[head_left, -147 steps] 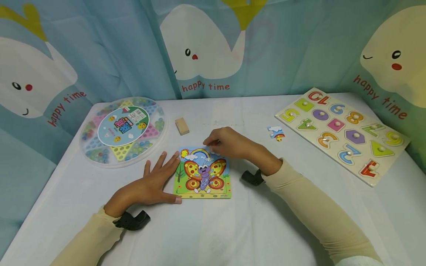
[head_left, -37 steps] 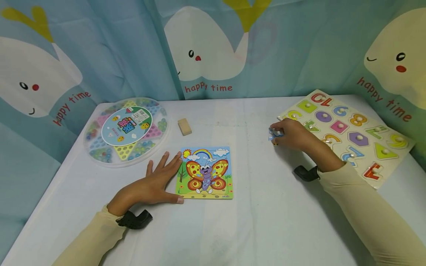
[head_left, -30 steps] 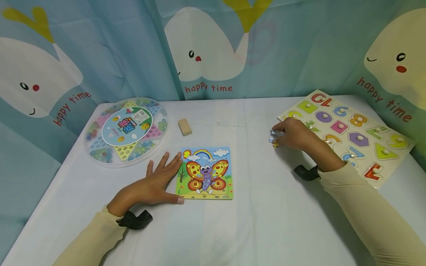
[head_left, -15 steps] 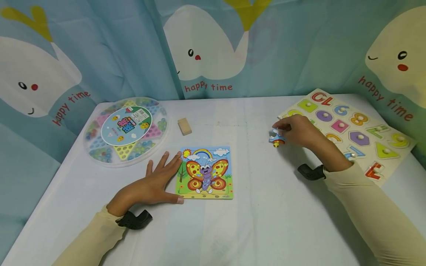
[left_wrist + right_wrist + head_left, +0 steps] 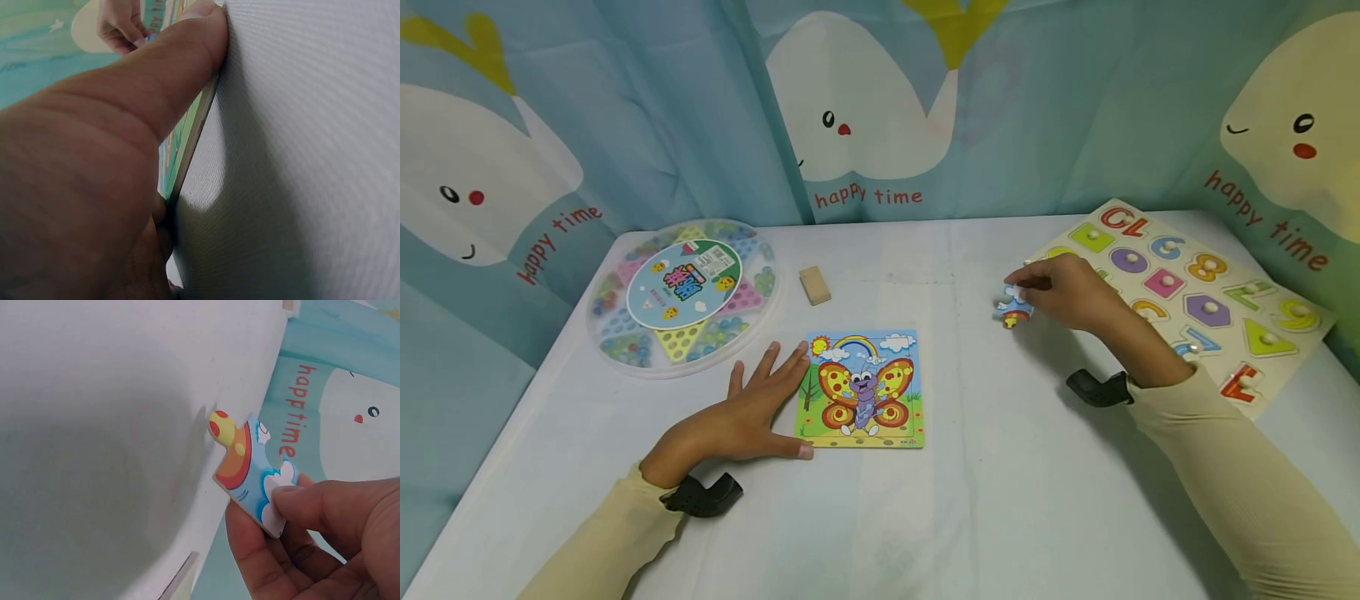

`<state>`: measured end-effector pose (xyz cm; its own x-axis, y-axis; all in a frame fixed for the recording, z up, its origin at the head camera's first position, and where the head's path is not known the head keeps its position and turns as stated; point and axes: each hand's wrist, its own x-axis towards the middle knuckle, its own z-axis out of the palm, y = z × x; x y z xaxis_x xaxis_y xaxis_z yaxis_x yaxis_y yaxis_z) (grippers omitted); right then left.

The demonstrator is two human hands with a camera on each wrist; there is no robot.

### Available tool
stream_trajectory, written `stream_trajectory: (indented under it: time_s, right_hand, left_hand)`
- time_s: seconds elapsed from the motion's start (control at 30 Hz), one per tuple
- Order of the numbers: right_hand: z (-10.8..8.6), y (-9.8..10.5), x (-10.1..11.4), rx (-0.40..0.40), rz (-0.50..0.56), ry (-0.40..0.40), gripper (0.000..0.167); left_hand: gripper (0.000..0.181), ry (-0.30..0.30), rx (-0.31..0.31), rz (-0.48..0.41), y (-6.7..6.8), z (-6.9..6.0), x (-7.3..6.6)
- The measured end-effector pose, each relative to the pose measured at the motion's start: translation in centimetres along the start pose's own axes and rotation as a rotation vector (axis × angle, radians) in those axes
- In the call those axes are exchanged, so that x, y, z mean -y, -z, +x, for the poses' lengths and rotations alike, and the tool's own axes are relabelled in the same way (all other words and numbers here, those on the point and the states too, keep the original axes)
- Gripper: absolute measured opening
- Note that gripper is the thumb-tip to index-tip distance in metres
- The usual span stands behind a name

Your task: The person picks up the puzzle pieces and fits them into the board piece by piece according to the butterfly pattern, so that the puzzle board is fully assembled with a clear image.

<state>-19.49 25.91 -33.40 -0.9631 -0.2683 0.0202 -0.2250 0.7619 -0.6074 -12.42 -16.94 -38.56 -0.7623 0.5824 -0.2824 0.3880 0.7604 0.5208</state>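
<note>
A square butterfly jigsaw puzzle (image 5: 860, 389) lies flat on the white table, left of centre. My left hand (image 5: 741, 417) rests along its left side with fingers spread, fingertips at the upper left edge and thumb at the lower left corner. In the left wrist view the thumb (image 5: 178, 69) touches the board's edge. My right hand (image 5: 1071, 292) pinches a loose jigsaw piece (image 5: 250, 469) between thumb and fingers, just above the table. The piece shows white cloud, blue sky, an orange-red band and a yellow knob with red spots; fingers cover its cloud end.
A wooden number and shape board (image 5: 1210, 292) lies at the right, partly behind the right forearm. A tan wooden block (image 5: 815, 285) sits behind the puzzle. The round clear bead case (image 5: 683, 292) is at back left. A whale-print curtain (image 5: 880, 108) hangs behind the table.
My right hand went from the puzzle's top edge to the loose piece at right, took hold of it and raised it, shifting slightly left. The left hand stayed on the puzzle.
</note>
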Motion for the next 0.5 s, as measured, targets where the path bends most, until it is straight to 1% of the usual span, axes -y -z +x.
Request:
stream_trajectory:
  time_s: [0.13,0.5]
  right_hand:
    - [0.1,-0.3,0.3,0.007,0.003,0.027,0.021]
    - [0.7,-1.3,1.1,0.004,-0.014,0.018,0.022]
  left_hand:
    - [0.115,0.002,0.001,-0.002,0.0,0.0,0.0]
    - [0.116,0.011,0.003,0.0,0.0,0.0,-0.1]
